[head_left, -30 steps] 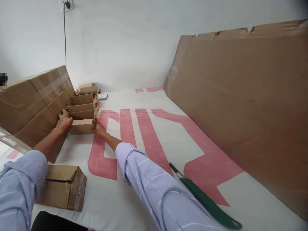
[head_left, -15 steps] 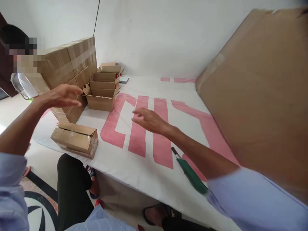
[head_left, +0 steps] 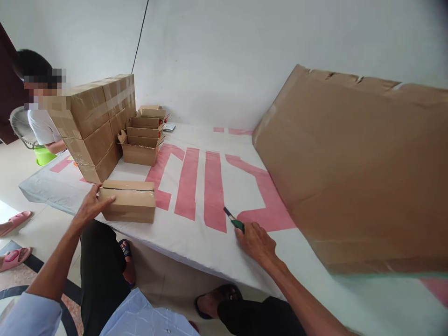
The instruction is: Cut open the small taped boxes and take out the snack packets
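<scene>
At the front of the white table lies a closed cardboard box [head_left: 129, 205], a dark seam running along its top. My left hand [head_left: 94, 204] holds the box's left end, thumb over the front and fingers behind. Further right, my right hand [head_left: 257, 240] is wrapped round the green handle of a utility knife [head_left: 238, 225]. The knife's narrow blade end points forward and left, lying close to the cloth. Most of the handle is hidden under my palm.
Open cardboard boxes [head_left: 140, 154] stand in a row behind, beside a stack of taped cartons [head_left: 91, 130]. A large cardboard carton [head_left: 357, 177] takes up the right side. A co-worker [head_left: 44, 123] sits beyond the stack at the left. The cloth-covered table [head_left: 189, 245] has pink markings.
My left hand has come down onto the closed box, which now lies turned and further right. My right hand has drawn back and closed on the knife. The view has shifted right.
</scene>
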Motion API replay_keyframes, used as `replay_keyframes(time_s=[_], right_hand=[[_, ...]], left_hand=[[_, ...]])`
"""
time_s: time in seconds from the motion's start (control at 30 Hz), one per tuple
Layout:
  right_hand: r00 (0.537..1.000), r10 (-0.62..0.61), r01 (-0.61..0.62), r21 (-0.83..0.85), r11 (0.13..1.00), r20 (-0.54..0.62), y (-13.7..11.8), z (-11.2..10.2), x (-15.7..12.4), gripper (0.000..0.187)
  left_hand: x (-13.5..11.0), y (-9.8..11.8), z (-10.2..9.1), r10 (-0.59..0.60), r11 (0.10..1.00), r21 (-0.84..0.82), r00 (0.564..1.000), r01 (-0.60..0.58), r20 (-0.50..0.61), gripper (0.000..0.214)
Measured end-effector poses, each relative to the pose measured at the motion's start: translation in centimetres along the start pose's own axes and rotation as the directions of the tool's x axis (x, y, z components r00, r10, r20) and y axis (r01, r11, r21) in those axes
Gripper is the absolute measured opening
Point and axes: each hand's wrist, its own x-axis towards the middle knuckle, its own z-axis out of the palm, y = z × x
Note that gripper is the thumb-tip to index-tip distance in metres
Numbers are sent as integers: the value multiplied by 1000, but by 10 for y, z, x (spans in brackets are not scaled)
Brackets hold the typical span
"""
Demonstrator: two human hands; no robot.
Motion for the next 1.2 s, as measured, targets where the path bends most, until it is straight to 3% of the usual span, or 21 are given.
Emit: replay_keyframes(time_s=[0.07, 0.2, 0.37, 0.47, 0.53, 0.63, 0.7, 0.9, 1.2], right_hand=[[998, 30, -18, 233, 972, -47, -3, -7, 5, 22], [1000, 19, -17, 598, 801, 3, -21, -38, 19, 33], [966, -248, 80, 825, 559, 74, -80, -96, 13, 43], [893, -429, 140, 822, 552, 136, -122, -125, 4, 39], [813, -553, 212, 791, 573, 182, -147, -138, 2, 37], [677, -712, 361, 757, 544, 188, -177, -146, 6, 37], [623, -763, 450, 720, 527, 169, -194, -148, 12, 37], [609, -760, 596, 501, 628, 228, -237, -148, 20, 25], [550, -806, 706, 394, 588, 218, -270, -142, 14, 27]], left_hand=[[-10, 10, 24, 11, 996, -89, 1000, -12, -7, 83], [-15, 24, 54, 121, 964, -240, 993, -116, 7, 57], [-11, 23, 68, 174, 936, -314, 985, -161, 13, 41], [-11, 16, 71, 152, 908, -398, 988, -133, 16, 44], [-10, 12, 72, 142, 892, -436, 990, -117, 24, 49], [-8, 7, 73, 134, 883, -460, 989, -93, 56, 52], [-6, 4, 73, 134, 883, -463, 987, -80, 84, 51], [-7, 1, 74, 118, 907, -417, 987, -63, 106, 51], [-9, 1, 72, 138, 926, -366, 985, -90, 106, 46]])
